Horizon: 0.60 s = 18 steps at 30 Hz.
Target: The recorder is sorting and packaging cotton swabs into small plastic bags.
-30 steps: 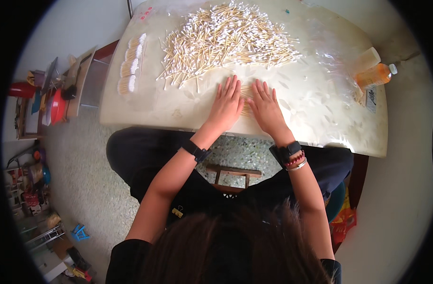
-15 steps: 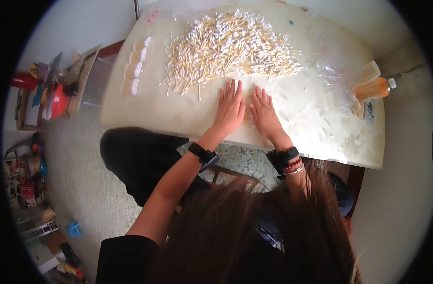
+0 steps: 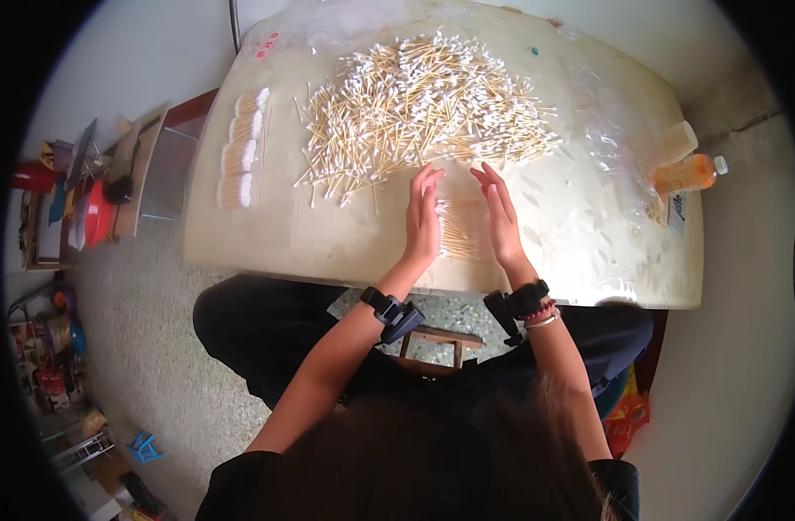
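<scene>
Between my hands lies a layer of cotton swabs (image 3: 459,231), side by side across the table with wooden sticks and white tips. My left hand (image 3: 424,219) stands on edge at their left ends, fingers stretched and slightly bent, palm inward. Facing it, my right hand (image 3: 503,222) is held the same way by the right ends; whether its palm touches them I cannot tell. Just beyond my fingertips rises a large loose heap of cotton swabs (image 3: 419,108). At the table's left side several neat bundles of swabs (image 3: 238,154) lie in a column.
The pale table (image 3: 328,247) has clear plastic film (image 3: 619,135) on its right, near an orange-filled bottle (image 3: 689,174) and a pale cup (image 3: 675,141). A wall borders that side. Left of the table stand a shelf board (image 3: 141,174) and a red basin (image 3: 98,213).
Both hands have turned from lying palm-down near the swabs to standing on edge at either side of them, exposing the layer between. The head view has shifted, showing more of my legs.
</scene>
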Motion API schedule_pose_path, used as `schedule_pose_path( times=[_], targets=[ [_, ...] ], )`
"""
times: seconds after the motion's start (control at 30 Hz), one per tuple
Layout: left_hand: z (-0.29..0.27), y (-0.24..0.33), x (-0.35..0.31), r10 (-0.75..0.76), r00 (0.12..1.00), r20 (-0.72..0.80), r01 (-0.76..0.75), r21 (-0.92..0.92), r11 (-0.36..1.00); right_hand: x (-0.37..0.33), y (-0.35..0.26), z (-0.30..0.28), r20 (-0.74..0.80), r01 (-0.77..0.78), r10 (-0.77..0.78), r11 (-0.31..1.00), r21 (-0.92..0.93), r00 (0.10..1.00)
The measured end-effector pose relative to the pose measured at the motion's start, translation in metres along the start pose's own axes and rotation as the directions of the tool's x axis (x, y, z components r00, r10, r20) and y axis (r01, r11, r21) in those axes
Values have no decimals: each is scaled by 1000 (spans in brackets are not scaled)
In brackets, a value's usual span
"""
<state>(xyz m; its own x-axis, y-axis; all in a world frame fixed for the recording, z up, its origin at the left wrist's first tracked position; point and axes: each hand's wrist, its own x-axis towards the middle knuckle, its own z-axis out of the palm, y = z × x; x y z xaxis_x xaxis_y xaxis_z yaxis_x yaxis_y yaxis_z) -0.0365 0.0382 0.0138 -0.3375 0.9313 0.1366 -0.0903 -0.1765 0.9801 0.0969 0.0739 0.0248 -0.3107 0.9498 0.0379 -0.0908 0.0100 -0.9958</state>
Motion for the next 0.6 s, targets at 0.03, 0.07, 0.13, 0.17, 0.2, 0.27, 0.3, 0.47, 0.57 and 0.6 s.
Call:
schedule_pose_path(
  times=[0.03, 0.07, 0.13, 0.17, 0.2, 0.27, 0.3, 0.47, 0.57, 0.6],
  targets=[
    [-2, 2, 2, -8, 1000, -8, 8, 4, 1000, 3, -4, 3, 7, -10, 10, 1000, 2, 1000],
    [0, 9, 1, -10, 999, 36, 8, 67, 998, 3, -9, 4, 33, 18, -17, 999, -50, 999],
    [2, 9, -4, 50, 996, 69, -62, 183, 981, -2, -5, 5, 66, 37, -31, 994, -98, 997],
    [2, 6, -4, 54, 997, 60, -64, 186, 980, 0, -4, 7, 57, 47, -41, 995, -93, 998],
    [1, 3, -4, 50, 998, 45, -56, 143, 988, 0, -4, 8, 48, 56, -52, 995, -88, 997],
    [2, 3, -6, 40, 999, 31, -43, 98, 994, 1, -5, 5, 56, 48, -44, 996, -69, 997],
    [4, 4, -5, 27, 1000, 10, -28, 110, 994, -1, -6, 4, 54, 36, -33, 998, -53, 998],
    [7, 10, -4, 54, 994, -95, -52, 29, 998, -8, -16, 3, 100, 155, -132, 948, -277, 986],
    [-4, 23, -17, 220, 970, 105, -244, 439, 865, -20, -29, -15, 168, 330, -287, 753, -569, 943],
    [-14, 26, -22, 238, 943, 231, -324, 491, 809, -30, -37, -14, 250, 383, -291, 662, -645, 924]
  ],
)
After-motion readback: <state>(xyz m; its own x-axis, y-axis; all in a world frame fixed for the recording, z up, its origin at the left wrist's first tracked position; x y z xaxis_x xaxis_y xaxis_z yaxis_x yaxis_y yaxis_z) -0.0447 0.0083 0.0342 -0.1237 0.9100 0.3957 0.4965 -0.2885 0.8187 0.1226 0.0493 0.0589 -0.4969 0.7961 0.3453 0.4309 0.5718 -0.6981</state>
